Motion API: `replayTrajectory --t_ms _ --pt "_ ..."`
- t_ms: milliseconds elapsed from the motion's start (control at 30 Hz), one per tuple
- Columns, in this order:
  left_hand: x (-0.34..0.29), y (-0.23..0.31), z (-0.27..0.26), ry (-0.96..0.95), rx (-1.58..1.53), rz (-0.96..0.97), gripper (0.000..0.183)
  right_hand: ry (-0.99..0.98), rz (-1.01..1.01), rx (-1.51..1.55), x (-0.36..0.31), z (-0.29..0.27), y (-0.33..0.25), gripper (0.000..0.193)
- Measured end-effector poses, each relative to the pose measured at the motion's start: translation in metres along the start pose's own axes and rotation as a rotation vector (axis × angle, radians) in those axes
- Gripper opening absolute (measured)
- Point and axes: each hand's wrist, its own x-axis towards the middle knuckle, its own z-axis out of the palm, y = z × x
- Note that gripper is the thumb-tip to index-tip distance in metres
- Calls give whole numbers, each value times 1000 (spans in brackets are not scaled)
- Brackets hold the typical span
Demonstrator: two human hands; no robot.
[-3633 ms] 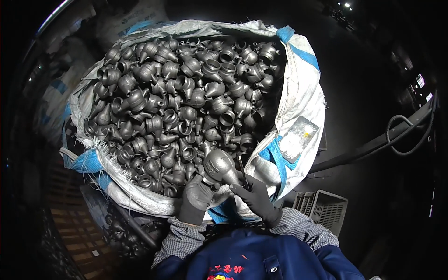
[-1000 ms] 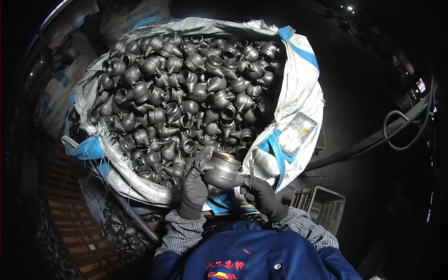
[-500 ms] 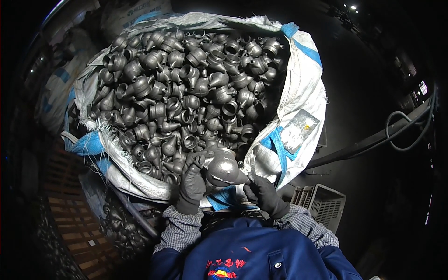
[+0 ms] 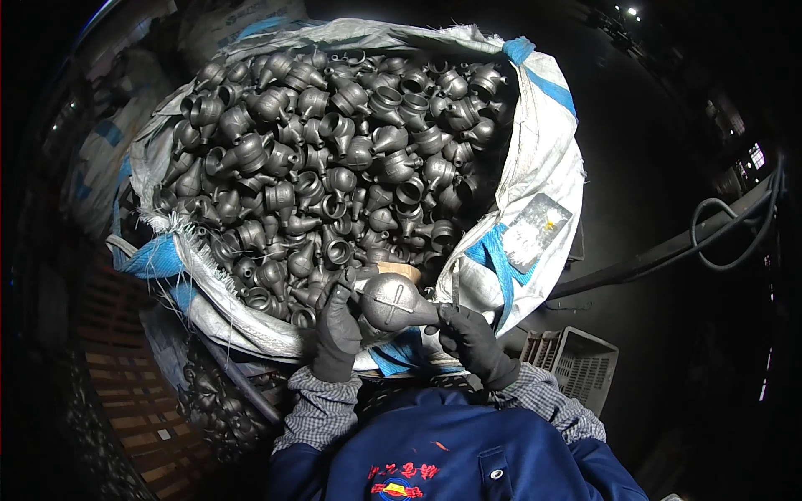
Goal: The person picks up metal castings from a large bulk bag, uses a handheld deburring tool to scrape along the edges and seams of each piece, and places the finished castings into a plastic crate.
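Note:
A grey bulb-shaped metal casting [image 4: 391,304] with a raised cross on its round side lies level over the near edge of the big white woven sack [image 4: 535,159]. My right hand [image 4: 474,341], in a dark glove, is closed round its narrow neck. A thin dark strip [image 4: 455,292] stands up beside the right fingers; whether they hold it, I cannot tell. At the casting's other end is my gloved left hand [image 4: 336,334], its fingers bent against the left side. Many similar grey castings [image 4: 334,167] fill the sack.
A tan block-like piece [image 4: 399,270] shows just behind the held casting. Grey plastic crates [image 4: 585,363] stand at the lower right. Past the sack, a dark pole [image 4: 652,263] carries a looped cable. Wooden slats [image 4: 134,359] and a heap of small dark parts [image 4: 219,409] lie at left.
The held casting has turned between my hands, so its cross mark now shows. It also sits slightly lower and more level, baring the tan piece behind it. Both hands have shifted only a little.

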Motion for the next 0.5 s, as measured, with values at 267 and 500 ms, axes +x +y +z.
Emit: replayTrajectory --t_ms 267,500 --pt "-4 3 18 201 48 -27 35 99 406 332 3 8 -21 41" --pt "-3 3 10 148 -16 -157 31 74 366 166 9 0 -21 46"
